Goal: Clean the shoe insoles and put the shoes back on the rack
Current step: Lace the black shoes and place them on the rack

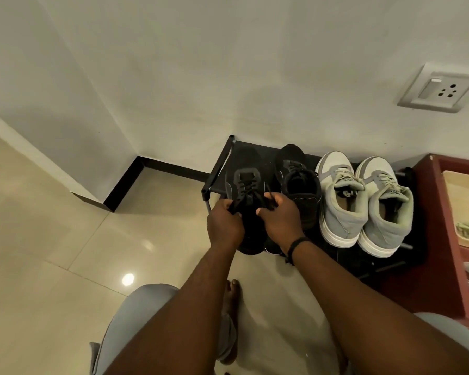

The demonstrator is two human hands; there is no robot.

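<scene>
Both hands work at a black shoe (pixel 245 185) on the left end of the rack (pixel 217 169): the left hand (pixel 224 226) and right hand (pixel 278 219) each pinch its laces (pixel 251 197). A second black shoe (pixel 299 185) and a grey-and-white pair (pixel 363 201) stand alongside to the right.
</scene>
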